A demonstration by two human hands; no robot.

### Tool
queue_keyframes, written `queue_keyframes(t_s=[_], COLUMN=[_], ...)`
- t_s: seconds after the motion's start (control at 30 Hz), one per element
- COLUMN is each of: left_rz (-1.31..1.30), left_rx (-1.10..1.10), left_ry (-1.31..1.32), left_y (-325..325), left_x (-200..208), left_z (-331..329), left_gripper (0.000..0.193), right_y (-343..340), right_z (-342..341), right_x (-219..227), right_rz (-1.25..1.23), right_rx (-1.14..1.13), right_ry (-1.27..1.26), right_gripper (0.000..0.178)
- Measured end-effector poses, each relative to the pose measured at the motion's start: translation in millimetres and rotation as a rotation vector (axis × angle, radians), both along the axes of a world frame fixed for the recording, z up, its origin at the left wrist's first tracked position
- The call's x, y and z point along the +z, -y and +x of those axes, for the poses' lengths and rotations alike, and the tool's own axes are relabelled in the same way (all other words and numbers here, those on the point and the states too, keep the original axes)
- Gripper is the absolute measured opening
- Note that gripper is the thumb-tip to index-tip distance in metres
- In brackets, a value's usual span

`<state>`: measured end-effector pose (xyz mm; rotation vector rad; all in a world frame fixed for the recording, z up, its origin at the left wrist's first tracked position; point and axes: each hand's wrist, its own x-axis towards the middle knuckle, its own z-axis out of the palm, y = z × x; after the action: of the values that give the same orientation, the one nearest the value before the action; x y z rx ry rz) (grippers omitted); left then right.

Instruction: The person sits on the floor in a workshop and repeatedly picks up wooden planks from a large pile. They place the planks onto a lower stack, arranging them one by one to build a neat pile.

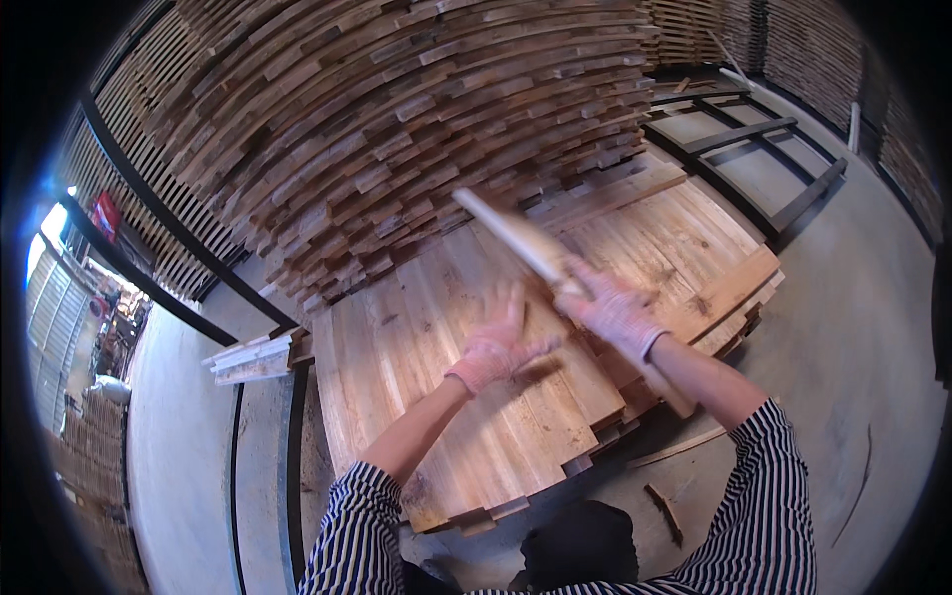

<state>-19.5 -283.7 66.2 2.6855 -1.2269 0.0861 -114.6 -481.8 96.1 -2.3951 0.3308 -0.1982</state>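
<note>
A pale wooden board slants across the gap between two rows of flat planks, its far part raised and smeared by motion. My right hand, in a pinkish work glove, grips this board near its middle, the fingers bent round its edge. Left of it, my left hand, gloved alike, hovers over or rests on the left row of planks; which of these I cannot tell. Its fingers are spread with nothing in them. The right row of planks lies beyond my right hand.
A tall wall of stacked boards rises behind the planks. Black metal frames lie on the concrete floor at right, with black rails at left. A bundle of pale strips sticks out left. Wood scraps lie near my feet.
</note>
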Motion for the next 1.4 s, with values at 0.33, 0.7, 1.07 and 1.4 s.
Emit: queue_keyframes(t_s=[0.33,0.7,1.07,1.4], left_rz=[0.024,-0.723,-1.126,-1.86], left_rx=[-0.104,1.152,1.446,0.951], left_ry=[-0.268,0.042,-0.526,-1.043], left_y=[-41.8,-376.2,-537.4,-595.8], left_x=[5.4,-53.6,-74.4,-40.4], left_z=[1.5,233.0,419.8,246.5], left_gripper=[0.109,0.095,0.079,0.061], right_y=[-23.9,23.4,27.5,20.5], right_z=[34.0,25.8,28.7,49.3], right_x=[-23.1,-70.1,-72.3,-77.7], right_rz=[-0.261,-0.633,-0.163,-0.513], right_rx=[-0.021,-0.115,-0.116,-0.049], right_ry=[-0.092,0.117,0.158,-0.068], right_gripper=[0.048,0.063,0.047,0.056])
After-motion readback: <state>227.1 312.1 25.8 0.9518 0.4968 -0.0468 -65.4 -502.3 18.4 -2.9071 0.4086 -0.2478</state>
